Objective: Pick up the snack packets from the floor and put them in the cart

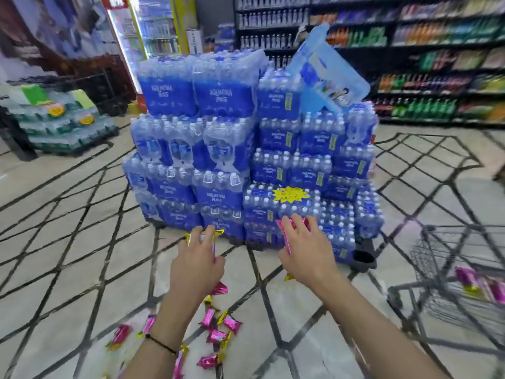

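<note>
Now the left hand grips one packet, the right hand another — more packets litter the floor near the cart.

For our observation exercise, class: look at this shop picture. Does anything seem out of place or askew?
Yes. Pink and gold snack packets lie scattered on the tiled floor by the person's arms, not on a shelf. Also, one blue pack sits tilted atop the stacked water packs.
</note>
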The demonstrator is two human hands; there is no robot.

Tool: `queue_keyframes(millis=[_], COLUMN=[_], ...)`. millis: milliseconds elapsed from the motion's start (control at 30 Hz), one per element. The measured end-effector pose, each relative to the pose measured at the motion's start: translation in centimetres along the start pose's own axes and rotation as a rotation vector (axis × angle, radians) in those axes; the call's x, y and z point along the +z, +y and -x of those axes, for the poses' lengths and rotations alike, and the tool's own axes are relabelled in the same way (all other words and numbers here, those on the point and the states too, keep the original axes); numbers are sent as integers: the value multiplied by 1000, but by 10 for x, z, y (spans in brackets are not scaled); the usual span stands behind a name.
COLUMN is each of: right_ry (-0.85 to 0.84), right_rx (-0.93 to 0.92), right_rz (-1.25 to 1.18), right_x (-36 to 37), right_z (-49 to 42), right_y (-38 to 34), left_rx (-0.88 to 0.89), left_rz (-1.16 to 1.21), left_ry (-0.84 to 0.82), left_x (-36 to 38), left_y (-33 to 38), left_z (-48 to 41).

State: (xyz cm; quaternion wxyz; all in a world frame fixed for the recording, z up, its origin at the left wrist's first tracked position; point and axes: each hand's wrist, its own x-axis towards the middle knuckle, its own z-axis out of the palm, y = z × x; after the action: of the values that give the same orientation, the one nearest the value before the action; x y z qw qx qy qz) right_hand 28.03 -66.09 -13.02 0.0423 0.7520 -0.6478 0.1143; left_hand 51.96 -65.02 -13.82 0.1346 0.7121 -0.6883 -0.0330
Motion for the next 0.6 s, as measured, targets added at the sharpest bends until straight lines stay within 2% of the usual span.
queue_keyframes(millis=[200, 600], right_ry=[-7, -2], right_rx=[228, 660], right_rz=[60, 111], right_x=[-28, -57], right_z=[56, 209], right_y=[153, 448], left_rx=[272, 689], left_rz=[15, 74], left_ry=[-64, -234], left_x=[44, 151], left_y=[170, 515], left_z=[-14, 26])
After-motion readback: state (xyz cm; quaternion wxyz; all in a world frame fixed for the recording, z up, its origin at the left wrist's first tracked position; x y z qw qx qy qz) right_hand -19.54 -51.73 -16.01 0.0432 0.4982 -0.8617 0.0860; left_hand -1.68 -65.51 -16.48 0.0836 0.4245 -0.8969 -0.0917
